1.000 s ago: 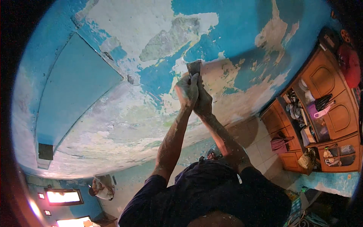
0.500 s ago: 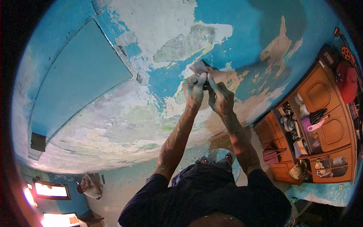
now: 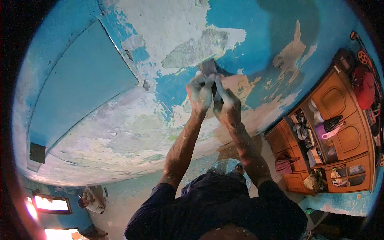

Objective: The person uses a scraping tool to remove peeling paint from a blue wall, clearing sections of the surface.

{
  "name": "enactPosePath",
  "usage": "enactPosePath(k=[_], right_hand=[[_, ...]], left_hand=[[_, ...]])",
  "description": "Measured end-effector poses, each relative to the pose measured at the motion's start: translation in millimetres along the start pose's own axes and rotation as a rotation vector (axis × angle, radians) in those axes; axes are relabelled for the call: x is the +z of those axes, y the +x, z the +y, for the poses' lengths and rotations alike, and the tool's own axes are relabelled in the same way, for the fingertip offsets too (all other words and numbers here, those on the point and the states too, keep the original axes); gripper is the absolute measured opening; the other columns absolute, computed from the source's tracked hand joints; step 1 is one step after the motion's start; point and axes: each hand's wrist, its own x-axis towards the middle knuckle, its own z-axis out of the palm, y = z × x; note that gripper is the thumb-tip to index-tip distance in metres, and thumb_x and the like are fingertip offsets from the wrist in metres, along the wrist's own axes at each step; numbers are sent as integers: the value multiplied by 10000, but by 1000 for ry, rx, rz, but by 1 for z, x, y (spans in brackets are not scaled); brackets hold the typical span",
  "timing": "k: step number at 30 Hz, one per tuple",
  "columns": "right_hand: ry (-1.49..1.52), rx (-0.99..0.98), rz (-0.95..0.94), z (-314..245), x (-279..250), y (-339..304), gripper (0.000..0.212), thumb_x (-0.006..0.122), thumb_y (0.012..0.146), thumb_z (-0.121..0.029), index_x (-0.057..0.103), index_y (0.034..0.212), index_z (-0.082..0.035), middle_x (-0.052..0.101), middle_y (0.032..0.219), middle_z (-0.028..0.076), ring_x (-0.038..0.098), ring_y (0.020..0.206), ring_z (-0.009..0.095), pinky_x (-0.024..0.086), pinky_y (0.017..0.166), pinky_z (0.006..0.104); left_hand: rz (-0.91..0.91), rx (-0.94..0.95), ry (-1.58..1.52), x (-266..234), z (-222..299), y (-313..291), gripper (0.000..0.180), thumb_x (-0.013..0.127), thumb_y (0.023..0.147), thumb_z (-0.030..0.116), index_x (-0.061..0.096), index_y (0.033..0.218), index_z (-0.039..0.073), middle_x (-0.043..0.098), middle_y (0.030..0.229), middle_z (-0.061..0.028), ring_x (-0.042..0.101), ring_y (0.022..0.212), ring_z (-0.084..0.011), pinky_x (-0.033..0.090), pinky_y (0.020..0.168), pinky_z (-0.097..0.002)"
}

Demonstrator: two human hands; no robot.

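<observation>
I hold a flat grey scraper blade (image 3: 209, 68) out in front of me, up against the wall, where a tongue of blue paint (image 3: 256, 48) meets a rough bare patch (image 3: 192, 52). My left hand (image 3: 200, 91) is closed around the tool's lower part, thumb laid toward the blade; my right hand (image 3: 228, 105) is mostly curled beside it, a finger stretched up against the tool, though blur hides how much it grips. I'd judge the step in hand as setting the blade to the flaking edge; I can't tell whether its tip touches the wall. The next move, as I judge it, calls for a firm hold from both hands, a low blade angle and steady pressure along the paint's broken border.
</observation>
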Motion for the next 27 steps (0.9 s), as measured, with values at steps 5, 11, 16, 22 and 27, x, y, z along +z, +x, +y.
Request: enactPosePath(k=[5, 11, 16, 22, 27], right_hand=[[102, 33, -43, -4, -13, 13, 676, 517, 781, -3, 290, 1409, -108, 544, 743, 181, 564, 663, 329, 471, 616, 376], [243, 101, -240, 7, -18, 0, 624, 478, 864, -25, 225, 1428, -102, 590, 909, 237, 612, 859, 348, 475, 738, 362], [207, 66, -221, 12, -20, 13, 626, 477, 854, -32, 233, 1425, -102, 582, 834, 236, 610, 790, 366, 475, 660, 396], [77, 48, -284, 8, -28, 25, 664, 484, 809, -31, 240, 1422, -105, 569, 759, 234, 590, 693, 389, 456, 581, 410], [42, 0, -338, 15, -32, 30, 692, 489, 791, -35, 224, 1426, -110, 575, 777, 235, 585, 679, 402, 452, 573, 429]], left_hand=[[-96, -22, -36, 5, 21, 0, 129, 590, 846, 95, 626, 786, -12, 592, 704, -5, 480, 652, -70, 424, 591, -247], [-125, -35, -193, 7, -37, -17, 102, 540, 858, 30, 635, 857, -4, 630, 806, -22, 548, 679, -98, 443, 596, -243], [-54, -217, -327, 21, -13, -19, 165, 523, 911, 99, 640, 883, -12, 657, 820, -60, 559, 663, -76, 447, 597, -207], [140, -114, -361, 38, -13, -15, 214, 606, 867, 121, 591, 688, 3, 598, 624, -29, 497, 523, -63, 394, 465, -230], [210, -138, -425, 45, -2, -14, 212, 606, 859, 104, 584, 688, -19, 595, 615, -46, 548, 520, -89, 440, 454, -239]])
